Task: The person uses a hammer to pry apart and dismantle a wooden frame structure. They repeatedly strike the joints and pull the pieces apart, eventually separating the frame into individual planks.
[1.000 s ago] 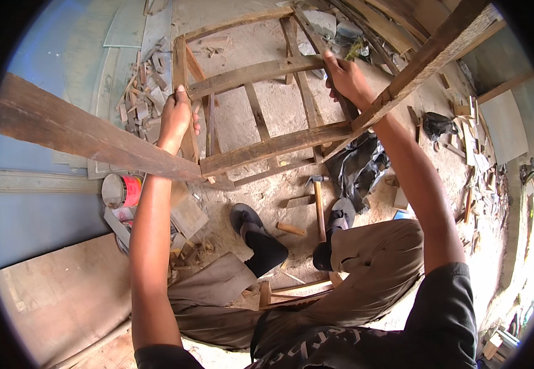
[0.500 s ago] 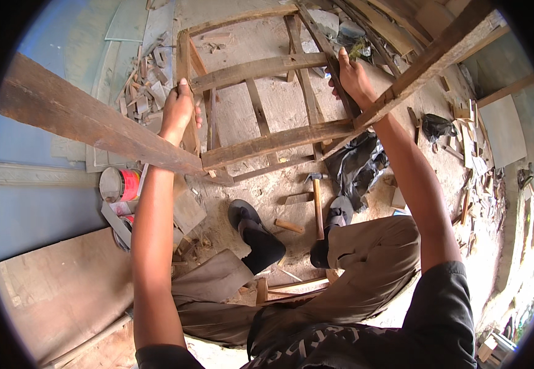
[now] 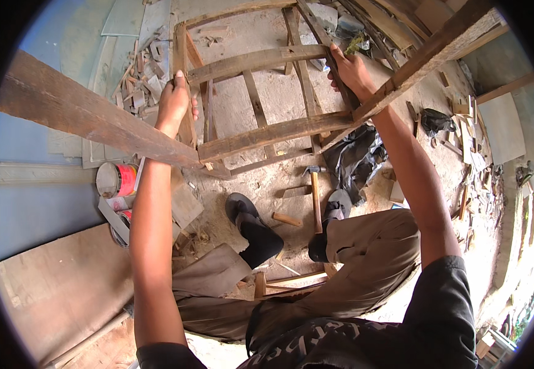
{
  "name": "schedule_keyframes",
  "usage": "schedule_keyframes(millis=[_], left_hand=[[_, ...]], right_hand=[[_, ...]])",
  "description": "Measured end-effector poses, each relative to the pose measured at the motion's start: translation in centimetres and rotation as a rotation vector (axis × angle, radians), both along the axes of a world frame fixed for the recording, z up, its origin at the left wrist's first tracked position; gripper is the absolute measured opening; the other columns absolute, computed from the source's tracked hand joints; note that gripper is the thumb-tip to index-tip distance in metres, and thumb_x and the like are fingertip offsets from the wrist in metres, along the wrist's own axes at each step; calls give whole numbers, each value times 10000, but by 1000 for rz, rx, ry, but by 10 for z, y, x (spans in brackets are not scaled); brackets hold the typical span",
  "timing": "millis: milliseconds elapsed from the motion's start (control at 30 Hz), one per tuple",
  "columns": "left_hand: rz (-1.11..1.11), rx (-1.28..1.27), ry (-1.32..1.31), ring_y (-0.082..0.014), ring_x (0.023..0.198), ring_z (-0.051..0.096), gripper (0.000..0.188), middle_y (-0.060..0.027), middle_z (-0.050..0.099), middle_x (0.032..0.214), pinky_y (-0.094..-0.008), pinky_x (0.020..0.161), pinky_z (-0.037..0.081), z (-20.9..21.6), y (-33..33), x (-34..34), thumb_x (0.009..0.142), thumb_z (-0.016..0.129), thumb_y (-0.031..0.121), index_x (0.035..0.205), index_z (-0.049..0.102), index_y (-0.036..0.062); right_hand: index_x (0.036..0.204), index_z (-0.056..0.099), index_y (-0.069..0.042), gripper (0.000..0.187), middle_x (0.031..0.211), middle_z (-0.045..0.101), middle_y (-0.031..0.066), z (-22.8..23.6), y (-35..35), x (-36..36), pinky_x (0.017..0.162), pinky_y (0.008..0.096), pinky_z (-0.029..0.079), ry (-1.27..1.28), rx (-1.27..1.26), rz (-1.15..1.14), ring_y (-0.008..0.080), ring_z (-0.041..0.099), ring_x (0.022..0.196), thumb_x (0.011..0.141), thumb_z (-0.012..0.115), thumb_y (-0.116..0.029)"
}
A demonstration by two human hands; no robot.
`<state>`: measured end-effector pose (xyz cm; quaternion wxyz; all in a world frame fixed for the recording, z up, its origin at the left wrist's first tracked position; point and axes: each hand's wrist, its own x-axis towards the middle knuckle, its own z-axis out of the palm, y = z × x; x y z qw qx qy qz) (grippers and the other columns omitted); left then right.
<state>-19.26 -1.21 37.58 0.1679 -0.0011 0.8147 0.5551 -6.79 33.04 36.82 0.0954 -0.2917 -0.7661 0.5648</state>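
A bare wooden chair frame [image 3: 267, 133] with slats and long posts stands before me, held between both hands. My left hand [image 3: 175, 106] is closed round its left side rail, thumb on top. On the right side rail, my right hand [image 3: 350, 75] grips in the same way, its fingers curling under the wood. One thick post [image 3: 88, 117] passes over my left forearm; another post [image 3: 421, 58] crosses my right forearm near the wrist. Between my feet a hammer [image 3: 316, 200] with a wooden handle rests on the floor, apart from both hands.
Round cans with red labels [image 3: 117, 179] stand at the left by a wooden board [image 3: 64, 289]. Beside my right foot lies a black plastic sheet [image 3: 358, 161]. Wood scraps [image 3: 147, 77] are heaped at the far left, with more offcuts [image 3: 469, 144] along the right.
The chair frame has shifted slightly away from me and to the left, both hands moving with it. My grip on each rail is unchanged.
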Motion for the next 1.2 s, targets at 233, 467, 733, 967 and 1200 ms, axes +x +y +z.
schedule_keyframes(millis=[233,467,733,967,1200], left_hand=[[7,5,-17,-192,419,526,554,-90,538,629,-340,391,459,-3,-2,3,1009,338,491,1117,463,-37],[-8,16,5,-196,423,526,558,-93,538,628,-343,395,464,-10,0,-5,1003,346,505,1110,465,-30],[-16,19,4,-180,433,527,574,-83,543,631,-332,407,464,-9,2,-7,1001,336,523,1063,516,-18],[-21,-13,4,-184,442,535,567,-82,546,623,-338,407,469,-3,-4,1,1007,327,510,1006,513,-25],[-4,144,-77,-203,684,623,645,-106,631,858,-378,653,539,-23,-18,-11,980,330,591,1088,554,-4]], right_hand=[[854,600,81,607,613,611,119,1,-3,2,414,327,489,-9,13,16,184,590,464,950,505,-511],[825,608,81,607,629,619,126,7,2,-1,420,326,498,-20,29,-5,185,597,473,935,528,-511],[774,592,43,568,607,599,94,8,2,1,439,304,510,9,111,61,154,594,478,892,615,-512],[741,607,34,607,618,614,104,6,-4,5,453,297,516,-7,93,47,153,607,493,871,614,-559],[960,634,10,725,784,646,145,-11,27,-4,703,373,514,141,174,-131,212,642,787,902,427,-682]])
